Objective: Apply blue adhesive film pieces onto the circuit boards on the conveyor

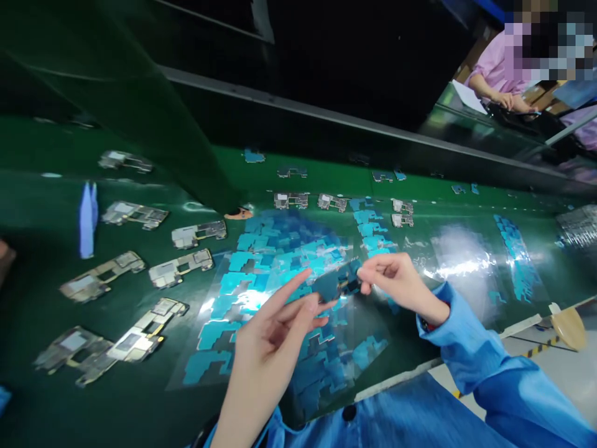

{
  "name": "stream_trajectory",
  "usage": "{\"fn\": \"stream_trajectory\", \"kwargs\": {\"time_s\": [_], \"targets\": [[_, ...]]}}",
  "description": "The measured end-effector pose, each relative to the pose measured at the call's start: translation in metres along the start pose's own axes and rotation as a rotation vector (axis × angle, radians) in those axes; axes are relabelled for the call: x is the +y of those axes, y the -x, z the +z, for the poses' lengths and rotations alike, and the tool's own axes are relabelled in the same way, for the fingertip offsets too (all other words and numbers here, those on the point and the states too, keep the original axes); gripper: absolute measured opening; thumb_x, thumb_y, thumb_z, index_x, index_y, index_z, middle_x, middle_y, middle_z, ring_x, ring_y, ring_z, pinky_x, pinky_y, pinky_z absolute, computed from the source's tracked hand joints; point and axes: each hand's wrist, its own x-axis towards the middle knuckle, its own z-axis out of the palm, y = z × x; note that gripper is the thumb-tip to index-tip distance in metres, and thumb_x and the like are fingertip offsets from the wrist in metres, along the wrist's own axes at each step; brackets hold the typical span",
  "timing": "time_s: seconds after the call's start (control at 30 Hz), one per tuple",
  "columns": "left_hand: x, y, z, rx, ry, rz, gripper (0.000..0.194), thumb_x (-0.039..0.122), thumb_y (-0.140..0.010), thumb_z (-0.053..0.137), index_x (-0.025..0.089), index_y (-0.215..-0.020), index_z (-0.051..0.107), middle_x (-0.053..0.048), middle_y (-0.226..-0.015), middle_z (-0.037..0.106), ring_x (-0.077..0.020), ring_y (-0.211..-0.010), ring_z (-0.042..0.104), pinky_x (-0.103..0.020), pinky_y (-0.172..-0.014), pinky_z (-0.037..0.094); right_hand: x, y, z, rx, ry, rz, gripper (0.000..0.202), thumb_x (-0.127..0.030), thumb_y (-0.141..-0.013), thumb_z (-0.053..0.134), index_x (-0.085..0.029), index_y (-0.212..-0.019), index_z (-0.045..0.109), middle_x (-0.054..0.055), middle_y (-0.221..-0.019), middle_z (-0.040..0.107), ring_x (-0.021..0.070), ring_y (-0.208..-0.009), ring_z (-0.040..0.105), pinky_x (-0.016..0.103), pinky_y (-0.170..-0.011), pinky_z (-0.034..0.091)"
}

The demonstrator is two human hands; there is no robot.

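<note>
A circuit board (pixel 336 281) with a blue film on its face is held in the air between my two hands. My left hand (pixel 275 333) pinches its left end between thumb and fingers, the index finger stretched out above. At the board's right end, the thumb and fingertips of my right hand (pixel 394 277) are closed on its edge. Below lies a clear sheet (pixel 219 292) bearing many blue film pieces (pixel 214 336). Another strip of blue films (pixel 373 233) lies behind my right hand.
Several bare circuit boards (pixel 181 267) lie on the green table (pixel 140 410) at left, near blue tweezers (pixel 87 221). More boards (pixel 290 200) line the back under a dark panel (pixel 326 68). A blue film strip (pixel 517 255) lies right. Another person (pixel 504 68) sits at far right.
</note>
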Motion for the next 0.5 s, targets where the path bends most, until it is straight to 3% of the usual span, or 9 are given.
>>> {"fn": "stream_trajectory", "kwargs": {"time_s": [0.1,0.23,0.37,0.5], "targets": [[-0.004,-0.007,-0.004,-0.034,0.06,0.03,0.055,0.046,-0.08,0.071,0.018,-0.125,0.058,-0.004,-0.084,0.077,-0.0187,-0.073,0.072,-0.028,-0.068,0.059,-0.003,-0.046,-0.028,0.152,0.06,0.007,0.042,-0.054,-0.068,0.075,-0.013,-0.071,0.065,-0.001,-0.057,0.066,0.0078,-0.051,0.059,0.021,-0.055,0.052],[-0.012,-0.016,-0.011,-0.041,0.087,0.028,0.035,0.045,-0.081,0.069,0.016,-0.102,0.068,0.005,-0.05,0.058,-0.009,-0.042,0.046,-0.021,-0.044,0.037,-0.004,-0.121,-0.06,0.287,0.166,0.008,0.033,-0.044,-0.081,0.069,-0.012,-0.074,0.063,0.001,-0.064,0.066,0.006,-0.054,0.058,0.018,-0.054,0.049],[-0.019,-0.019,-0.016,-0.018,0.108,0.02,0.033,0.048,-0.081,0.068,0.015,-0.089,0.071,0.01,-0.036,0.032,-0.0062,-0.039,0.025,-0.022,-0.044,0.022,-0.003,-0.176,-0.069,0.338,0.365,0.012,0.025,-0.034,-0.093,0.059,-0.011,-0.083,0.062,0.0,-0.074,0.064,0.0079,-0.061,0.06,0.022,-0.059,0.052],[-0.02,-0.013,-0.017,-0.056,0.16,-0.03,0.042,0.057,-0.076,0.068,0.015,-0.078,0.072,0.01,-0.037,0.025,-0.0057,-0.038,0.019,-0.024,-0.044,0.015,0.001,-0.202,-0.074,0.373,0.637,0.011,0.021,-0.031,-0.092,0.06,-0.012,-0.085,0.062,-0.001,-0.073,0.062,0.0084,-0.06,0.058,0.024,-0.06,0.052]]}}
